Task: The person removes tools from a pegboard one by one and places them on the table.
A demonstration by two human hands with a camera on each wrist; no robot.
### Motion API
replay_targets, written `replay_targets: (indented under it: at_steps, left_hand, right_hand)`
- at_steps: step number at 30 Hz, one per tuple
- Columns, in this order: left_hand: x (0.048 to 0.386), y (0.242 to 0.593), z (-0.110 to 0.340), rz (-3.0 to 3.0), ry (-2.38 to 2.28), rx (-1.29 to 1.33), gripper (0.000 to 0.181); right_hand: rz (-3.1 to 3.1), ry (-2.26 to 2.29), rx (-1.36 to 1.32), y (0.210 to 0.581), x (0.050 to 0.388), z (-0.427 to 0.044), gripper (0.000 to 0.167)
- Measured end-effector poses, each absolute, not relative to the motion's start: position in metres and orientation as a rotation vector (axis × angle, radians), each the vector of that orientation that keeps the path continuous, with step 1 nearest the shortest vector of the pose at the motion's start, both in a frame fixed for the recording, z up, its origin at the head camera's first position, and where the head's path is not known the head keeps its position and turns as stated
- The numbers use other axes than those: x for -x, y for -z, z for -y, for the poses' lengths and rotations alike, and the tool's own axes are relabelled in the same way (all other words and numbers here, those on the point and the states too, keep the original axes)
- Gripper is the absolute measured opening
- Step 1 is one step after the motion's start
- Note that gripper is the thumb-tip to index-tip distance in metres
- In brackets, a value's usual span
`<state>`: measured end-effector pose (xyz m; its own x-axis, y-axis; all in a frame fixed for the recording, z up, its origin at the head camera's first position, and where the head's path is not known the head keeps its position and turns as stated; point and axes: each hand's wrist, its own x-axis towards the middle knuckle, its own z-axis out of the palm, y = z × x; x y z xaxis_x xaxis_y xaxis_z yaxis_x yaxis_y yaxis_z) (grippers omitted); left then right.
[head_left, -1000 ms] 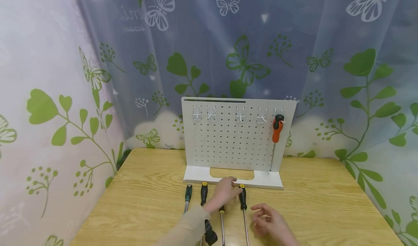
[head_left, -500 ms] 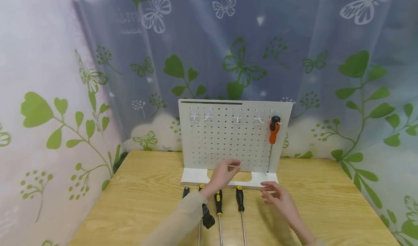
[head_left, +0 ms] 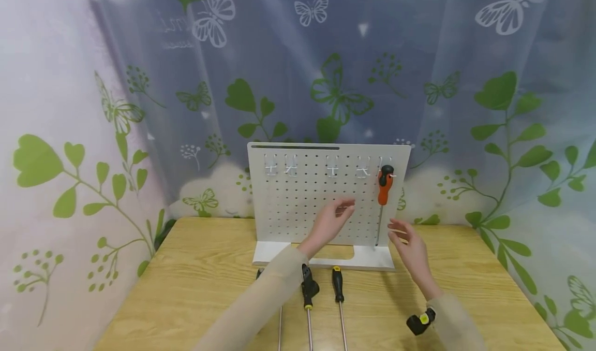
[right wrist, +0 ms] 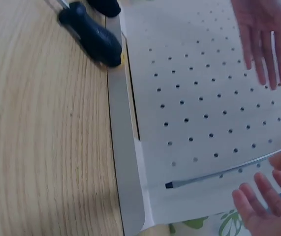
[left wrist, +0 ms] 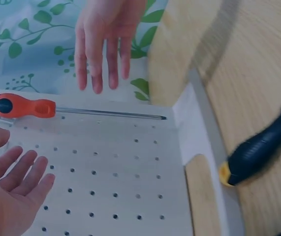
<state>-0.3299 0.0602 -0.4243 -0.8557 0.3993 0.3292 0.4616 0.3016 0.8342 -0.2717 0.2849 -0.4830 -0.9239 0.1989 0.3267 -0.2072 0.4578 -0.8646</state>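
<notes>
An orange-and-black screwdriver (head_left: 384, 186) hangs shaft-down from a hook at the right end of the white pegboard (head_left: 298, 201). My left hand (head_left: 329, 221) is raised in front of the board's middle, left of that screwdriver, holding nothing. To the right of the hanging tool's shaft is my right hand (head_left: 412, 247), its fingers relaxed and holding nothing. In the left wrist view the screwdriver's flat tip points toward the board's base. On the table lies a black screwdriver (head_left: 338, 284) with a yellow end, other screwdrivers beside it partly covered by my left forearm.
Several wire hooks (head_left: 332, 169) line the upper part of the board. The board's white base (head_left: 274, 251) stands on the wooden table (head_left: 205, 268). A patterned curtain (head_left: 261, 40) hangs behind and at the sides.
Both hands have risen from near the screwdrivers on the table toward the pegboard, the right one moving up beside the hanging screwdriver. The head view has shifted slightly right.
</notes>
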Motion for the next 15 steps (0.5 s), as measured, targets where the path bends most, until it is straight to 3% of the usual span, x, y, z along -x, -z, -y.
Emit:
replay_targets:
  at_steps: [15]
  left_hand:
    - [0.352, 0.414, -0.097, 2.431, 1.75, 0.883, 0.041]
  right_hand:
    - [2.293, -1.632, -0.117, 0.505, 0.307, -0.293, 0.04]
